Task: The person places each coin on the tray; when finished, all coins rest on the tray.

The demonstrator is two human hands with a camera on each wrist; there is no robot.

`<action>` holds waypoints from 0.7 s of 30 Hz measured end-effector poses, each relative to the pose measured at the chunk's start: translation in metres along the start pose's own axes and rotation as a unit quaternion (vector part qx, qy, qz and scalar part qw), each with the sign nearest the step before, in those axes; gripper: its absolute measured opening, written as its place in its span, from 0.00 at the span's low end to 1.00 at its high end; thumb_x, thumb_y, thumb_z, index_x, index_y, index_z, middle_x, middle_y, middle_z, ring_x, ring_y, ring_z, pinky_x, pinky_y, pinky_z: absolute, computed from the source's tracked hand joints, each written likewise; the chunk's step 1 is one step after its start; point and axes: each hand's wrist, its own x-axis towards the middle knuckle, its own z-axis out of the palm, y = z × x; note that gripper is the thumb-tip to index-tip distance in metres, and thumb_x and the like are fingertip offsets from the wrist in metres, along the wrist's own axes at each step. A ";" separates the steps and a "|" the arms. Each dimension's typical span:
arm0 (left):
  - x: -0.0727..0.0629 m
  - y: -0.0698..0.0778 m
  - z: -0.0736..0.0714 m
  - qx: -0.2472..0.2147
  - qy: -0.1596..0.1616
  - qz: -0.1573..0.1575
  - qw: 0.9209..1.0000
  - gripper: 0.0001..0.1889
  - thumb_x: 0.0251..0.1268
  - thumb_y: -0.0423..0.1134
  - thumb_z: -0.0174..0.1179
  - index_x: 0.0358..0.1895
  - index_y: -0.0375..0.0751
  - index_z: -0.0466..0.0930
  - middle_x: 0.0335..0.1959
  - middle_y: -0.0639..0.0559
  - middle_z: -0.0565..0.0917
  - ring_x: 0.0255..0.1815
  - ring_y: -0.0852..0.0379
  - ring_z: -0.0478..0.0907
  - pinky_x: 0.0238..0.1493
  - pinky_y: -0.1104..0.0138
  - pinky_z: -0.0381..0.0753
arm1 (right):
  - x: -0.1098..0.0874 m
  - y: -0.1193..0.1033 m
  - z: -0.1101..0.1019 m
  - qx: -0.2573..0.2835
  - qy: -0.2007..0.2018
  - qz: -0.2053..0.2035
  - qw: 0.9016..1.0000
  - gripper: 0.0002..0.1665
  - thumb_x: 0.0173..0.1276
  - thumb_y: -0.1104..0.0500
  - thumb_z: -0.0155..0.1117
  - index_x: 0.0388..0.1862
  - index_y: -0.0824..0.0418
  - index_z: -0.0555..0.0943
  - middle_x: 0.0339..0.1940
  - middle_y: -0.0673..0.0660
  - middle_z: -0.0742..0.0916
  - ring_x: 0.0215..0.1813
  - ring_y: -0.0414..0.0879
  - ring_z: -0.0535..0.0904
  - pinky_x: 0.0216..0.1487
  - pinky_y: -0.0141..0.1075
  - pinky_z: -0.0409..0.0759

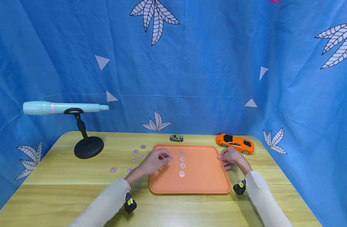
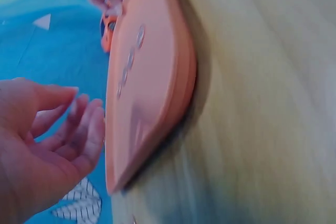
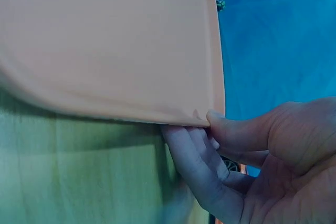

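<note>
Over the left part of an orange tray (image 1: 201, 186), my left hand (image 1: 157, 161) hovers with fingers loosely bent. No object shows between thumb and fingers of that hand (image 2: 52, 135) in the left wrist view. A line of several coins (image 1: 182, 166) runs from back to front on the tray, to the right of this hand. At the tray's right side, my right hand (image 1: 233, 157) grips the rim. The right wrist view shows its thumb (image 3: 241, 132) on the tray's edge and the fingers underneath.
More coins (image 1: 134, 160) lie on the table left of the tray. Behind the tray stands a small green toy car (image 1: 176, 138), and an orange toy car (image 1: 238, 144) is beyond the right hand. A light blue toy microphone (image 1: 71, 107) rests on a black stand (image 1: 89, 147) at left.
</note>
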 end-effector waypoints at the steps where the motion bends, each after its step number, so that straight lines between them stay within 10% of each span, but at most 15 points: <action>1: 0.000 -0.001 -0.005 0.001 0.017 0.001 1.000 0.07 0.77 0.32 0.60 0.50 0.35 0.85 0.42 0.45 0.85 0.38 0.52 0.81 0.38 0.62 0.84 | 0.000 0.000 0.000 0.001 0.000 -0.001 1.000 0.09 0.78 0.62 0.63 0.40 0.68 0.80 0.24 0.55 0.83 0.25 0.44 0.83 0.33 0.42 0.90; 11: -0.001 -0.029 -0.056 0.019 0.145 -0.002 0.989 0.08 0.79 0.32 0.58 0.53 0.34 0.83 0.49 0.39 0.85 0.51 0.43 0.83 0.43 0.59 0.85 | -0.002 0.002 0.003 0.035 -0.001 -0.005 0.999 0.08 0.79 0.63 0.63 0.40 0.68 0.80 0.22 0.54 0.85 0.24 0.43 0.84 0.32 0.42 0.90; 21: -0.003 -0.067 -0.100 0.080 0.113 -0.055 0.989 0.12 0.75 0.31 0.62 0.55 0.28 0.82 0.48 0.36 0.85 0.49 0.42 0.83 0.53 0.51 0.82 | 0.000 0.002 0.002 0.007 0.001 -0.006 1.000 0.09 0.79 0.62 0.63 0.38 0.67 0.80 0.22 0.54 0.83 0.24 0.43 0.83 0.32 0.42 0.89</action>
